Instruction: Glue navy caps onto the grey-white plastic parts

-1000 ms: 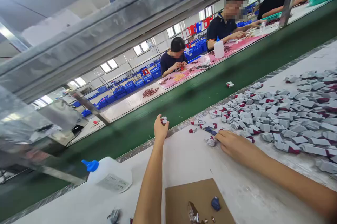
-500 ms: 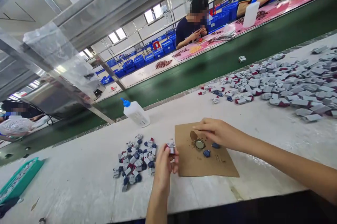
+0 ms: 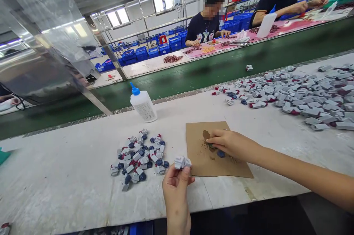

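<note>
My left hand [image 3: 176, 183] is raised near the table's front edge, fingers pinched on a small grey plastic part [image 3: 181, 162]. My right hand [image 3: 231, 143] rests on a brown cardboard sheet [image 3: 204, 161], fingertips closed over something small at the sheet's upper middle, beside a blue piece [image 3: 220, 153]. What the right fingers hold is hidden. A pile of small grey, blue and red parts [image 3: 139, 157] lies left of the cardboard, close to my left hand.
A white squeeze bottle with a blue cap [image 3: 142, 104] stands behind the pile. A large heap of grey parts [image 3: 298, 91] covers the table's right. A green conveyor belt [image 3: 193, 76] runs beyond; other people work at the far pink table [image 3: 276, 28].
The view swung from the grey heap back to the cardboard. My left hand came back with the grey part to the front edge. My right hand left the heap and settled on the cardboard.
</note>
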{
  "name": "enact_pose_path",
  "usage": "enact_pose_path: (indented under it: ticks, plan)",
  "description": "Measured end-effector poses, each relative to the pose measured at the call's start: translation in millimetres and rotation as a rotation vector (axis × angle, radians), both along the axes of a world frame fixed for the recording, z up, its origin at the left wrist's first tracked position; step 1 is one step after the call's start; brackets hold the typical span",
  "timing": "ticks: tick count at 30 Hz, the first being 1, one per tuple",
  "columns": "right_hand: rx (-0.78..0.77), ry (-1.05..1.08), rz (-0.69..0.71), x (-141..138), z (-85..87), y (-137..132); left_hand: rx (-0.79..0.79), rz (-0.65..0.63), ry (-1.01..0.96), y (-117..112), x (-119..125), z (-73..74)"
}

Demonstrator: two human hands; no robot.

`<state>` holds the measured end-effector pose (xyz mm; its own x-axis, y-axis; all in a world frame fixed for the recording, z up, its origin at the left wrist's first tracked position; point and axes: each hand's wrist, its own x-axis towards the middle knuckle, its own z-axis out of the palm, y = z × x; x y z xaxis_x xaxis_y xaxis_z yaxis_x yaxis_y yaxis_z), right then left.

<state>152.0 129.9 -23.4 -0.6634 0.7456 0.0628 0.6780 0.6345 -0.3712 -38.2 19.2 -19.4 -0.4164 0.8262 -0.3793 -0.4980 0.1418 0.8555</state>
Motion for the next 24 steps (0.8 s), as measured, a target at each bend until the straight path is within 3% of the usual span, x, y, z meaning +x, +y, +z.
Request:
enact_pose_path:
  ticks: [3, 5, 10, 13, 24]
  plan:
    - [-0.002, 0.051, 0.003, 2, -1.9, -3, -0.015, 0.018, -0.046, 0, 10, 8.2]
    - [-0.004, 0.164, -0.011, 2, 7.3, -11, -0.019, 0.022, -0.068, -2, 17, 13.8]
    - [-0.206, 0.493, -0.203, -6, 55.4, -42, 0.016, -0.006, -0.054, -6, 28, 23.9]
    - [-0.316, 0.599, -0.21, -13, 76.6, -56, 0.062, -0.029, -0.001, -8, 31, 29.1]
    - [-0.297, 0.569, -0.005, -10, 84.8, -63, 0.144, -0.161, 0.051, -12, 29, 40.5]
